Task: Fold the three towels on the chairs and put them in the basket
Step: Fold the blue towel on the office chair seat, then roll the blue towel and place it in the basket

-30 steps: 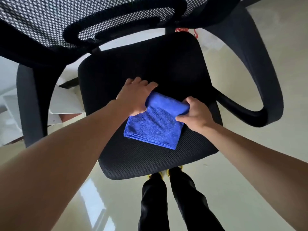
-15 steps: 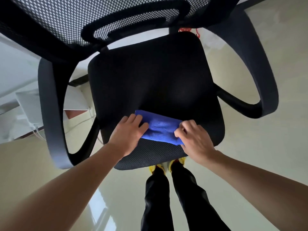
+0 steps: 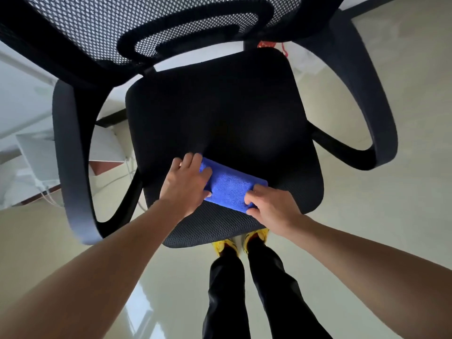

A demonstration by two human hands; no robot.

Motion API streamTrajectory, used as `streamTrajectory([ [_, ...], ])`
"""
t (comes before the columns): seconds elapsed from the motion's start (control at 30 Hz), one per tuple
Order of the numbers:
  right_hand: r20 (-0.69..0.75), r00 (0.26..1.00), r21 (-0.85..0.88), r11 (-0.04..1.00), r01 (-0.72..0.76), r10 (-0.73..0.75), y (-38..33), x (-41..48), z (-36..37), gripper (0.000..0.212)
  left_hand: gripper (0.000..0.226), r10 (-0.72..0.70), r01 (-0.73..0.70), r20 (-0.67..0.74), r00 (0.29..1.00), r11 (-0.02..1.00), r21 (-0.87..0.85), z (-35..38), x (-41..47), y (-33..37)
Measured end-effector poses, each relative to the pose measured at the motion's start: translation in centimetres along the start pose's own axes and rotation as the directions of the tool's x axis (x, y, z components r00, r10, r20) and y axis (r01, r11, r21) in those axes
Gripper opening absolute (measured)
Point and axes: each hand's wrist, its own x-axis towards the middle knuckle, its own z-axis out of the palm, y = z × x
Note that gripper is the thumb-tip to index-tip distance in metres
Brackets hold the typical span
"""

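Observation:
A blue towel (image 3: pixel 231 188), folded into a small narrow rectangle, lies near the front edge of the black mesh seat of an office chair (image 3: pixel 220 113). My left hand (image 3: pixel 187 184) lies flat over the towel's left end, fingers spread on the cloth. My right hand (image 3: pixel 269 206) is at the towel's right end, with fingertips and thumb pinching its front corner. No basket and no other towels are in view.
The chair's mesh backrest (image 3: pixel 110 28) fills the top of the view, and its curved armrests (image 3: pixel 71 167) stand on both sides. Glossy pale floor surrounds it. White boxes and cables (image 3: pixel 41 165) lie on the left. My legs and yellow shoes (image 3: pixel 227 245) stand below the seat's front edge.
The towel was folded over from a wider rectangle into a narrower strip and now sits nearer the seat's front edge. Both hands came toward me with it; the left now lies flat.

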Motion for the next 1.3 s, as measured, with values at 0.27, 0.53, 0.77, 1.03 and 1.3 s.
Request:
streamTrajectory([
  [0.27, -0.092, 0.974, 0.062, 0.978, -0.201, 0.206, 0.4, 1.1, -0.6, 0.07, 0.084, 0.145, -0.14, 0.174, 0.974, 0.989, -0.038, -0.8, 3.9, 0.5],
  [0.53, 0.146, 0.956, -0.029, 0.968, -0.251, 0.253, -0.8, 0.9, -1.2, 0.046, 0.047, 0.147, -0.128, 0.272, 0.951, 0.988, -0.086, -0.6, 1.2, 1.8],
  [0.77, 0.07, 0.948, 0.161, 0.934, -0.318, 0.311, -2.6, -9.0, -5.5, 0.028, 0.039, 0.258, -0.187, 0.255, 0.932, 0.944, -0.272, -4.7, -4.8, 5.3],
  [1.03, -0.026, 0.823, 0.286, 0.793, -0.537, 0.567, -2.7, -24.4, -11.5, 0.039, 0.033, 0.483, -0.451, 0.182, 0.856, 0.871, -0.193, -15.6, -8.0, 15.9],
  [1.3, -0.185, 0.631, 0.405, 0.643, -0.65, 0.754, 1.1, -40.9, -16.2, 0.03, 0.035, 0.67, -0.673, 0.056, 0.74, 0.736, 0.073, -25.2, -9.1, 32.2],
])
